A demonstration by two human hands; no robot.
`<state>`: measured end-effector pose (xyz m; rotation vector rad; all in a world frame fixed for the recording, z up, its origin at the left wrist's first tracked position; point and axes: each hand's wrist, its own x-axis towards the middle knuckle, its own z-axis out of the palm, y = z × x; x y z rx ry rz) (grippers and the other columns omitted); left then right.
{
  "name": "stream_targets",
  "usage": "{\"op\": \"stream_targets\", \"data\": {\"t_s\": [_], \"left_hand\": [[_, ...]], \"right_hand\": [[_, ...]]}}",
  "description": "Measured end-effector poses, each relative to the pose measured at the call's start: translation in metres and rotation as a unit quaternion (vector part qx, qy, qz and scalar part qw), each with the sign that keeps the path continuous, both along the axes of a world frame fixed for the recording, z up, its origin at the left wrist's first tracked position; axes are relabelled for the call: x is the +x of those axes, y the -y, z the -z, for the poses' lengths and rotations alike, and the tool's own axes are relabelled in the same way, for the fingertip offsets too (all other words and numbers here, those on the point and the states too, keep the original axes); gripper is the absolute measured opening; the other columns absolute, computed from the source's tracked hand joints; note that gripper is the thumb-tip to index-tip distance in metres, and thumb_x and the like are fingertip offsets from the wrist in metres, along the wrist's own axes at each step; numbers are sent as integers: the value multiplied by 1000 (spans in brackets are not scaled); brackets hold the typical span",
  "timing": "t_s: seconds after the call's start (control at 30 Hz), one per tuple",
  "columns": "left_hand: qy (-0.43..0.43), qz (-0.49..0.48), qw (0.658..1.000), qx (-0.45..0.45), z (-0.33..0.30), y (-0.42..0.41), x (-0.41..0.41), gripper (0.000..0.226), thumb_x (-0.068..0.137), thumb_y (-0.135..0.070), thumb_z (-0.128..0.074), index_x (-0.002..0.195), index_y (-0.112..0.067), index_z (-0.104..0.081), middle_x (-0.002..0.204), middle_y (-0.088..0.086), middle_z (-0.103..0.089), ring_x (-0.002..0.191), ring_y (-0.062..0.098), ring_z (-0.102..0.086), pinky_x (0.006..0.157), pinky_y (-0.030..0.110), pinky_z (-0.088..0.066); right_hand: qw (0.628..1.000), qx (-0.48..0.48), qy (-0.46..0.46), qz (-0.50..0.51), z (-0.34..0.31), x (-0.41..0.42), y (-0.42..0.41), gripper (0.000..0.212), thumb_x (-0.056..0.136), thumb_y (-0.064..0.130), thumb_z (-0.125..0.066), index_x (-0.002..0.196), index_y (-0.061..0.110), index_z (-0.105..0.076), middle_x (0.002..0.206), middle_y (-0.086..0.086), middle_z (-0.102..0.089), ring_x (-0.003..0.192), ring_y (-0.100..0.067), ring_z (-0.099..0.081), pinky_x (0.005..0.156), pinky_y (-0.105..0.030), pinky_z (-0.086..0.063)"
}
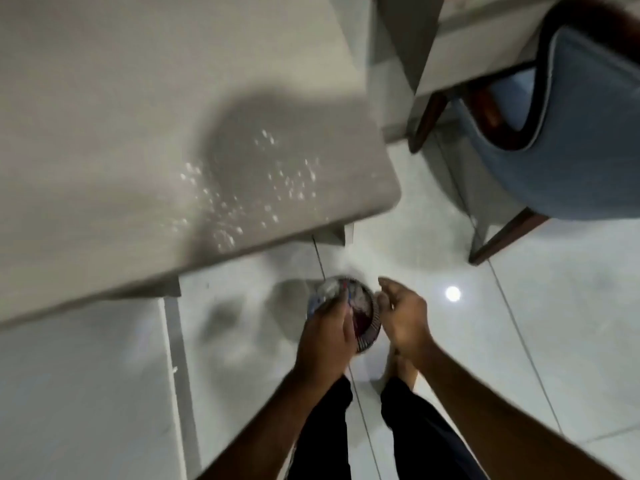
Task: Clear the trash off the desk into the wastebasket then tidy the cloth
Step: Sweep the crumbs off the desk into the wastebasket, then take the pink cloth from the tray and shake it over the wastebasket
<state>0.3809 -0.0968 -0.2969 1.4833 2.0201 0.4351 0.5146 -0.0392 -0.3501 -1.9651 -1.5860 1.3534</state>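
Note:
The small round wastebasket [371, 336] stands on the floor just past the desk's corner, with dark and white trash inside. My left hand [325, 336] hovers over its left rim, closed on a crumpled pale blue-and-white piece [323, 295]; the blur hides whether that is cloth or paper. My right hand [403, 318] is at the basket's right rim, fingers loosely curled and apart, nothing seen in it. Several small white scraps [242, 192] lie scattered on the grey desk [104, 133] near its front right corner.
A blue upholstered chair [571, 133] with dark wooden legs stands at the right, against another pale table [485, 46]. The floor is glossy white tile with a lamp reflection [453, 293]. My legs and bare feet are below the basket.

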Motion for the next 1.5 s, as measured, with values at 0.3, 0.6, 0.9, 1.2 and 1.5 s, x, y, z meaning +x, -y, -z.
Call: {"op": "stream_targets", "data": {"t_s": [0.3, 0.6, 0.9, 1.2, 1.5], "left_hand": [[-38, 66, 970, 231, -239, -83, -36, 26, 92, -12, -57, 110, -2, -72, 100, 14, -77, 89, 27, -72, 81, 34, -60], [-187, 69, 966, 162, -273, -249, -77, 56, 94, -29, -50, 140, 3, -43, 142, 23, -51, 131, 36, -48, 115, 42, -36], [-260, -26, 965, -5, -199, -349, -94, 77, 98, -49, -37, 151, 5, -19, 161, 25, -18, 151, 39, -11, 125, 50, -14], [-286, -30, 958, -12, -168, -354, -97, 86, 91, -52, -39, 153, 1, -14, 163, 26, -9, 152, 41, -3, 125, 54, -11], [-262, -30, 964, -32, -174, -356, -98, 87, 93, -55, -37, 154, 1, -9, 163, 26, -4, 152, 42, 2, 125, 56, -8]], "right_hand": [[973, 214, 10, 89, -234, -12, -56, 9, 91, 16, -64, 87, 19, -71, 77, 2, -72, 73, -19, -68, 70, -28, -51], [944, 320, 33, 74, -356, -19, -233, 26, 87, 26, -62, 108, 15, -73, 102, -12, -77, 97, -30, -71, 89, -36, -54], [959, 227, 139, -101, -319, -4, -437, 43, 90, 25, -58, 131, 13, -62, 128, -16, -68, 116, -35, -64, 101, -35, -48], [879, 229, 369, -196, -244, -37, -486, 31, 96, 15, -42, 124, 2, -49, 121, -24, -58, 109, -44, -60, 83, -46, -51], [925, 241, 260, -136, -269, -27, -499, 37, 88, 20, -57, 122, 4, -55, 119, -28, -60, 108, -47, -60, 91, -49, -49]]}}
